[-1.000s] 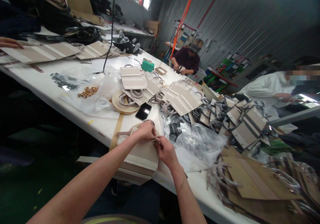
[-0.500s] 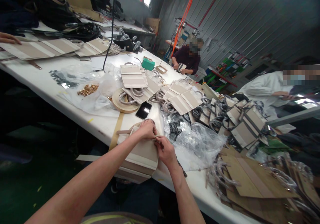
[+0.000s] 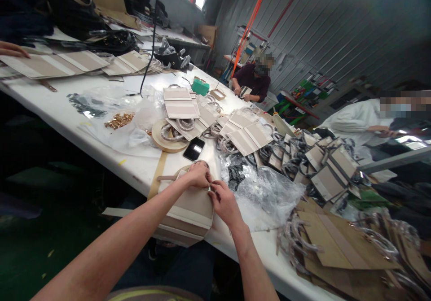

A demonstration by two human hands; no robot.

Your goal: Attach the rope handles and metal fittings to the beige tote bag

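White workshop table (image 3: 62, 110): 2 bare hands meet over a beige bag panel (image 3: 193, 207) at its near edge.

The panel lies partly on the tabletop, its lower part jutting toward the lap, probably to bring the upper end within easy reach. The left hand (image 3: 199, 175) is curled over that end, seemingly to steady it; the right hand (image 3: 221, 198) has thumb and forefinger nearly together at the panel's right side, fingertips close to the left's. Whether either grips anything small, I cannot tell. A brown strap (image 3: 167, 178) sticks out left. Gold-coloured fittings (image 3: 119, 120) sit heaped on clear plastic, perhaps to stop them scattering; a tape roll (image 3: 158, 140) and a phone (image 3: 194, 149) lie just beyond the hands.
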